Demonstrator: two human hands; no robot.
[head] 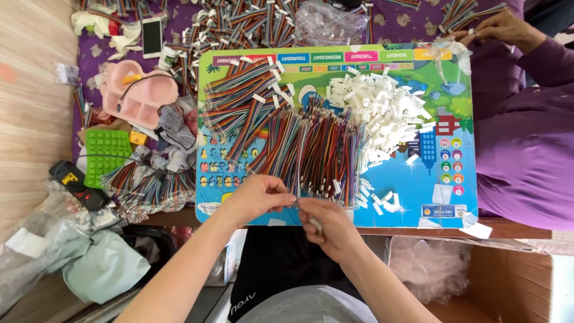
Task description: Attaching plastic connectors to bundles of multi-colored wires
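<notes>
Head view, the only one here, looking straight down. The left hand (258,196) and right hand (326,220) meet at the near edge of a colourful board (454,128) that serves as the counter. The left grip is pinched narrow on the near ends of a few wires, thumb and fingers closed around them. The right grip is curled shut too, touching the same wire ends just right of the left fingertips, with a small white connector (315,225) poking out under its fingers. Can't tell if it's clamping the connector or the wire itself, too small to see.

Those wires come off the big wire pile (311,146), rainbow coloured, which fans out directly beyond both hands. Beyond and left of the left grip sits a second bundle (242,90) with white tags. Beyond and right of the right grip there's a heap of white connectors (382,107), some spilled loose just right of it.

Well left of the left grip, off the board: a green tray (106,152), a pink tray (136,90), a phone (152,36), and more wires in plastic bags (149,185). Far beyond the right grip, another person's hand (499,30) in a purple sleeve holds its own wires. Near right, an open cardboard box (496,278).
</notes>
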